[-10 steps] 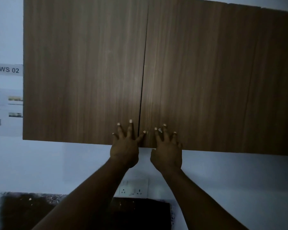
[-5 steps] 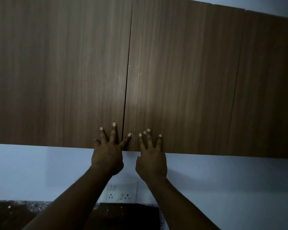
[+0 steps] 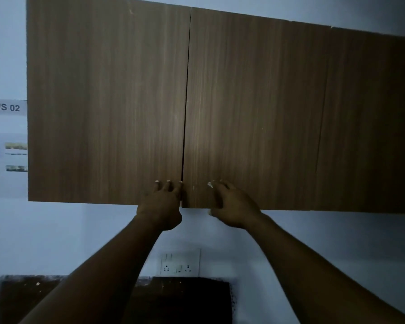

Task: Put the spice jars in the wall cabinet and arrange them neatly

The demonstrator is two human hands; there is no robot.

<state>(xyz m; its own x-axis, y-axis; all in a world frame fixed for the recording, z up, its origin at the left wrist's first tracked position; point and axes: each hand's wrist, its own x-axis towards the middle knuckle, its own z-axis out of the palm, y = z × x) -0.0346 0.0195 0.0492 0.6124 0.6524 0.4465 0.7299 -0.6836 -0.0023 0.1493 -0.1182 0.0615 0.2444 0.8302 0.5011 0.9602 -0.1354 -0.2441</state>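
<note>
The brown wood-grain wall cabinet hangs in front of me with its left door point(image 3: 103, 101) and right door point(image 3: 255, 101) both closed. My left hand point(image 3: 160, 209) rests flat on the lower corner of the left door, fingers straight up beside the centre seam. My right hand point(image 3: 234, 206), blurred, lies on the bottom of the right door, a little away from the seam, with the thumb near the door's lower edge. Neither hand holds anything. No spice jars are in view.
A third closed door point(image 3: 372, 125) continues the cabinet to the right. Below it on the pale wall is a white socket plate point(image 3: 180, 265), above a dark countertop point(image 3: 185, 300). A "WS 02" label point(image 3: 6, 106) and paper sheets point(image 3: 7, 160) hang at the left.
My right hand has slid rightward along the bottom of the right door, away from the seam. My left hand's fingers have drawn together beside the seam. The view has shifted.
</note>
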